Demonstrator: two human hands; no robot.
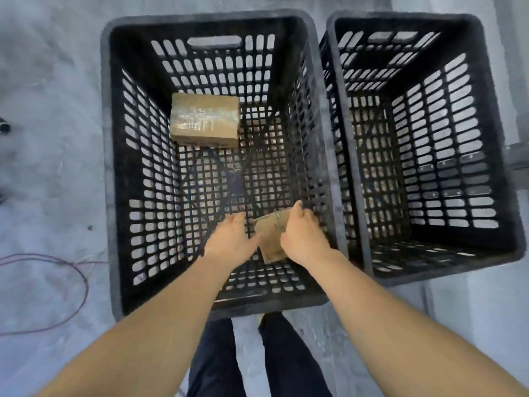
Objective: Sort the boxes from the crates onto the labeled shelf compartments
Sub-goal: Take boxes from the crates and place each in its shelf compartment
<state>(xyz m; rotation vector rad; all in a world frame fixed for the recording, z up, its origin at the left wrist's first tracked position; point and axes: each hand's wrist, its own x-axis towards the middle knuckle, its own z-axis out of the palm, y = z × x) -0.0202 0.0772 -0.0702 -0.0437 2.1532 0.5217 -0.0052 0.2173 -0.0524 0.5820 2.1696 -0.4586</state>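
Your right hand [303, 234] grips the small brown cardboard box [272, 239] near the near right corner of the black slatted plastic crate [200, 18]. Your left hand [232, 240], fingers relaxed, touches its side. A larger taped cardboard box [204, 121] lies in the far left corner.

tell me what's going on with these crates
A person has both hands inside the left crate. The right hand grips a small cardboard box near the crate's near wall, with the left hand open beside it. A larger taped box lies in the far left corner.
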